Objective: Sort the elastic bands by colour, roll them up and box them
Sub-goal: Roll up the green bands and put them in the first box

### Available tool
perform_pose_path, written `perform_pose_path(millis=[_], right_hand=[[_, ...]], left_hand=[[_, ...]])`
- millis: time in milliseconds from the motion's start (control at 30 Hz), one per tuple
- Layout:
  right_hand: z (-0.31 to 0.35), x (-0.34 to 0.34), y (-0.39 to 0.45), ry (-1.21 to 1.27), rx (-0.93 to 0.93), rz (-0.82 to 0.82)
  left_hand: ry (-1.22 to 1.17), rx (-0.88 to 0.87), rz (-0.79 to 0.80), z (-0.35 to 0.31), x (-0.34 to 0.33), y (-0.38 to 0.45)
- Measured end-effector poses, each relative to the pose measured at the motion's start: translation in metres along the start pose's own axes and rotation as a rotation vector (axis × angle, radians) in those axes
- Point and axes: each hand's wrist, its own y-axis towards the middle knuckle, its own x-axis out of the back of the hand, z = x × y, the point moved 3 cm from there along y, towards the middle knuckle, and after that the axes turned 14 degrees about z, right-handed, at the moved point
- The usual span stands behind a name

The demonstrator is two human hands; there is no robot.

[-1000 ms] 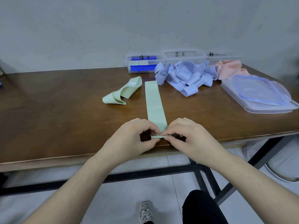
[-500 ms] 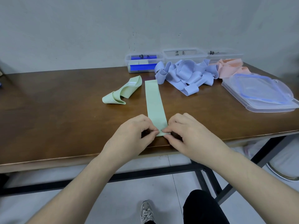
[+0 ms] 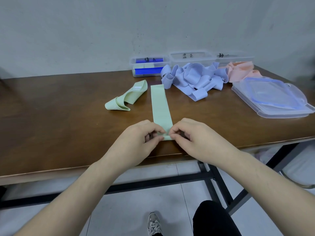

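A long green band (image 3: 160, 106) lies flat on the brown table (image 3: 59, 126), running straight away from the person. Its near end sits close to the table's front edge, and there it is folded over into a small roll. The left hand (image 3: 136, 143) pinches that roll from the left side with curled fingers and thumb. The right hand (image 3: 192, 140) pinches it from the right side in the same way (both hands grip the same little end).

Left of the long green band lies a second green band (image 3: 124, 101), bent into a loose loop with a small white label on it. Right of the far end of the long band sits a heap of pale blue bands (image 3: 192, 79). Past that heap, further right, are some pink bands (image 3: 238, 72). Behind the bands, by the wall, stand three clear boxes in a row: the left box (image 3: 148, 66) has blue parts and green rolls inside, then the middle box (image 3: 190, 57), then the right box (image 3: 235, 57). Well to the right of the long band lie clear lids (image 3: 272, 99) with a blue rim.
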Motion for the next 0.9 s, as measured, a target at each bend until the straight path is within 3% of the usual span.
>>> perform_pose_path(millis=[333, 600, 900], right_hand=[[-0.003, -0.002, 0.000, -0.158, 0.095, -0.106], [-0.004, -0.001, 0.006, -0.147, 0.112, -0.027], [-0.006, 0.002, 0.014, -0.155, 0.123, -0.009]], left_hand=[[0.059, 0.104, 0.027, -0.001, -0.004, 0.010], [0.110, 0.067, -0.082, -0.002, -0.002, 0.006], [0.226, 0.031, -0.007, -0.004, -0.002, 0.009]])
